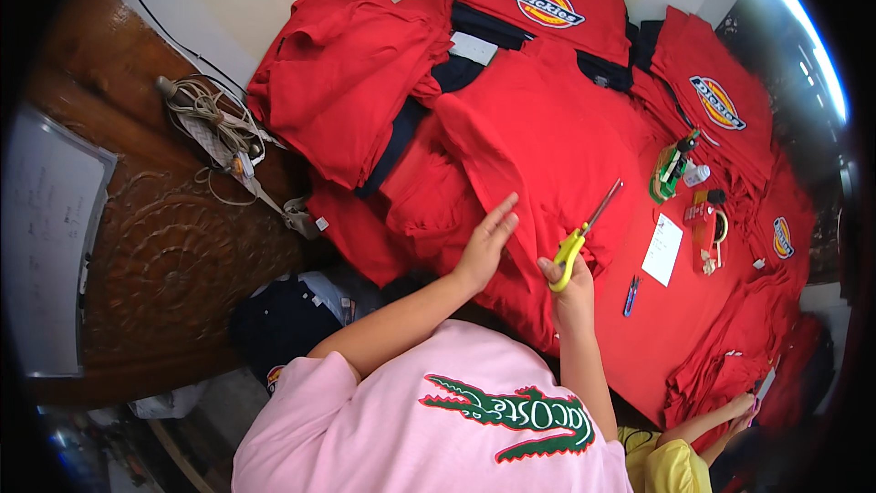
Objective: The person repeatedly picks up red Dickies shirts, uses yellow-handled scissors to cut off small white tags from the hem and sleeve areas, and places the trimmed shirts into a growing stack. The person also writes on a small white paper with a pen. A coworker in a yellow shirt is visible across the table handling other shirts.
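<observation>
My right hand (573,297) is closed around the yellow handles of a pair of scissors (573,251). The blades point up and to the right, over a spread red garment (547,119). Fingers stretched out, my left hand (488,248) rests at the near left part of that red cloth and grips nothing; whether it presses on the cloth I cannot tell. More bunched red fabric (429,187) lies just beyond my left hand.
Piles of red garments (347,64) surround the work area. At right are a white paper (662,249), blue thread snips (631,296), a small white bottle (696,174) and a green holder (668,175). A co-worker's hands (741,409) handle red cloth. Coiled cords (214,114) lie left.
</observation>
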Demonstrator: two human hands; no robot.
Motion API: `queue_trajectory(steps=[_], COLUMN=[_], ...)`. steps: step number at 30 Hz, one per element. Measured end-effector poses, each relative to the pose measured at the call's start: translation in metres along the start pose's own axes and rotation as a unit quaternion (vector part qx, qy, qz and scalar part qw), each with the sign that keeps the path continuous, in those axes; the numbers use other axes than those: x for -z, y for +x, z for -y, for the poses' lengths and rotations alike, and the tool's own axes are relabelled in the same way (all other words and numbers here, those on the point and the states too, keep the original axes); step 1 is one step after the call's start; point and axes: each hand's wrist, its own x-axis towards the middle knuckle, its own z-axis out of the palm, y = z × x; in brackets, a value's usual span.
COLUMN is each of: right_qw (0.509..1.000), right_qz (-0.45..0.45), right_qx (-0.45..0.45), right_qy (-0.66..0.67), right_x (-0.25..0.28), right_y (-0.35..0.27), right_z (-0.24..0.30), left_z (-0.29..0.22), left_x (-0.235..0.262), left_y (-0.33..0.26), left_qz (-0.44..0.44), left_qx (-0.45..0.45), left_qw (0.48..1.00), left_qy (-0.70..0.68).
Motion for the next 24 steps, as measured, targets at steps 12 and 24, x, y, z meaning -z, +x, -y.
queue_trajectory(steps=[12,24], right_qw=[0.985,0.752], right_qz=[-0.136,0.045], right_qx=[0.032,0.247], right_qy=[-0.106,-0.610], right_x=[0.059,-0.079], right_y=[-0.051,0.003], right_z=[-0.007,-0.027], left_z=[-0.089,-0.148], left_x=[0.122,0.160], left_y=[0.081,0.021], left_qz=[-0.175,0.021], left_qx=[-0.154,-0.204], left_qw=[0.971,0.971], left_qy=[-0.060,0.122])
